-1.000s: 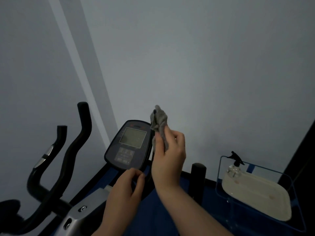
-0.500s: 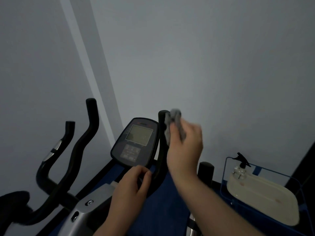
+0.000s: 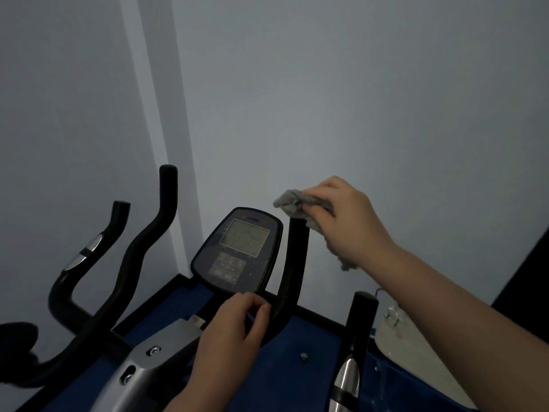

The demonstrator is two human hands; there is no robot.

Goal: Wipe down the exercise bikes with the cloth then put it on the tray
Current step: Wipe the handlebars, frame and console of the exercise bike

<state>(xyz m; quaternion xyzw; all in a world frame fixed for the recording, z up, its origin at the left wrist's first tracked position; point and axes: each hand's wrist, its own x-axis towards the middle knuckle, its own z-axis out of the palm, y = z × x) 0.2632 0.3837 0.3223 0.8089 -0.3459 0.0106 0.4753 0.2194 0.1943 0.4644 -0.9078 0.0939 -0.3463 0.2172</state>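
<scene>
Right hand (image 3: pixel 353 215) has the grey cloth (image 3: pixel 300 205) bunched in its fingers, pressed on top of the bike's upright handlebar (image 3: pixel 292 263) next to the console (image 3: pixel 237 251). Left hand (image 3: pixel 234 331) curled round the bar's lower bend. Tray (image 3: pixel 416 352) far right, mostly hidden behind the forearm.

Your right hand (image 3: pixel 341 215) holds the cloth (image 3: pixel 294 203) on top of the upright handlebar (image 3: pixel 292 263) just right of the console (image 3: pixel 237 251). Your left hand (image 3: pixel 234 331) is below the console, gripping the bottom of that same handlebar where it curves. Left of the console two more handlebars (image 3: pixel 139 242) rise, one behind the other, with the wall (image 3: pixel 356 99) behind them all. Right of your left hand stands a short post (image 3: pixel 361 316). Beyond the post, under your right forearm, the tray (image 3: pixel 395 343) lies at the lower right, with a spray bottle (image 3: pixel 393 313) at its far end.
</scene>
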